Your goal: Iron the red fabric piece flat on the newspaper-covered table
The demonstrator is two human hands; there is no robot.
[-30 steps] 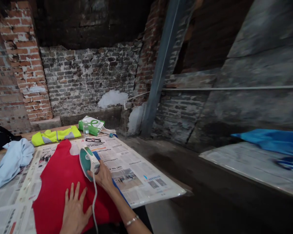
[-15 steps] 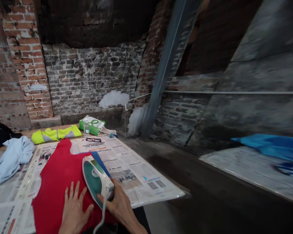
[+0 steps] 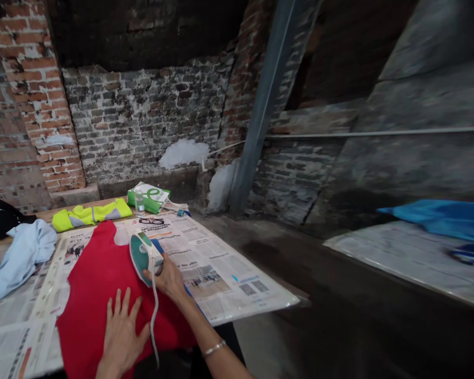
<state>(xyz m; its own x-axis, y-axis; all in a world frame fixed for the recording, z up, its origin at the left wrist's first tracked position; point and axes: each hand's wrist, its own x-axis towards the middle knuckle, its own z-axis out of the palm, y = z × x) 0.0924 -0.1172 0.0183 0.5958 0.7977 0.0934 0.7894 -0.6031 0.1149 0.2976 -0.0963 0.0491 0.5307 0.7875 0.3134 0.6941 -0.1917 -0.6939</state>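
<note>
A red cloth piece (image 3: 90,284) lies spread over the newspaper-covered table (image 3: 237,295). Its near part is under my left hand (image 3: 123,334), which rests flat with the fingers spread. My right hand (image 3: 168,276) is wrapped round the handle of a green and white iron (image 3: 142,255), which is on the upper right part of the red cloth. A white cord (image 3: 154,321) hangs from the iron down past my left hand. Some blue cloth (image 3: 157,245) shows beyond the iron at the red cloth's edge.
At the table's far end are a yellow vest (image 3: 90,215), a green and white bag (image 3: 152,197), a clear bottle (image 3: 139,202) and glasses (image 3: 151,221). Light blue cloth (image 3: 23,255) and a black bag (image 3: 2,216) sit left. Blue cloth (image 3: 442,217) lies on another table, right.
My right hand and the iron have moved away from me, up the red cloth and slightly left. More of my right forearm and a bracelet now show. My left hand stays nearly in place.
</note>
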